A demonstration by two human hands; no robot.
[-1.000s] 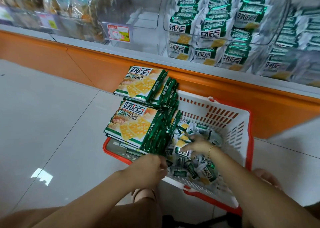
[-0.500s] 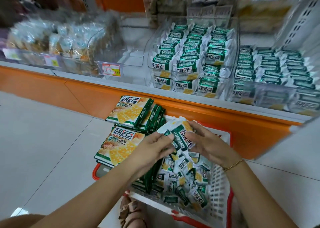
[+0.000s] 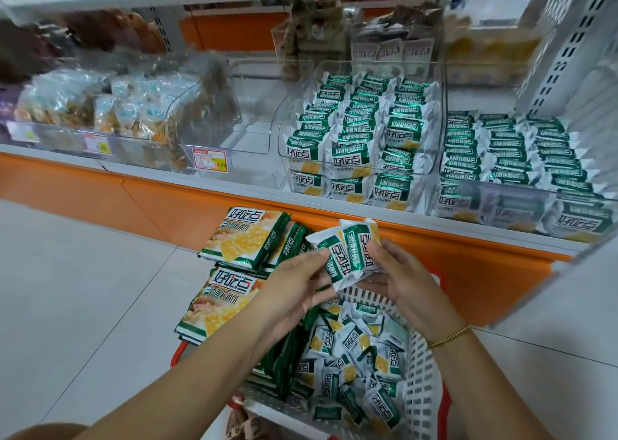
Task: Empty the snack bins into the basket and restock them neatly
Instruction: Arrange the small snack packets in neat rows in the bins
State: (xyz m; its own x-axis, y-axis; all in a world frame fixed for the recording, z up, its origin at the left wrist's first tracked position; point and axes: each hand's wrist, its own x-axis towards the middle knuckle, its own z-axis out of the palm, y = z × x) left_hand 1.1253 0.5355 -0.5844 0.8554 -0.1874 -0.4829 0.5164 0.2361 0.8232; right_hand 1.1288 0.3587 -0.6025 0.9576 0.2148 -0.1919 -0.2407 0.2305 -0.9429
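Head view

- The left hand (image 3: 296, 284) and the right hand (image 3: 399, 274) meet above the far rim of the basket (image 3: 419, 376), in front of the orange shelf front (image 3: 200, 202).
- Between them is a small bunch of held packets (image 3: 347, 255), green and white. At least two are fanned apart; any further count cannot be told.
- Left grip: thumb and fingertips pinch the left edge of the bunch. Right grip: fingers curl round its right side and underside.
- A second ago both hands were down among the loose packets (image 3: 351, 356) in the basket. Half a second ago they already held the bunch together. It now sits higher, nearer the shelf edge.
- The view has tilted upward since then, so more of the upper shelving shows.
- The loose packets lie jumbled in the right half of the basket. Two stacks of large flat packs (image 3: 242, 237) lie along its left side, placed as before.
- On the shelf, the middle clear bin (image 3: 368, 169) holds rows of the same packets, and so does the right clear bin (image 3: 521, 190).
- To their left, a clear bin with a price tag (image 3: 210, 164) shows no packets inside.
- A gold bracelet (image 3: 448, 337) circles the right wrist.
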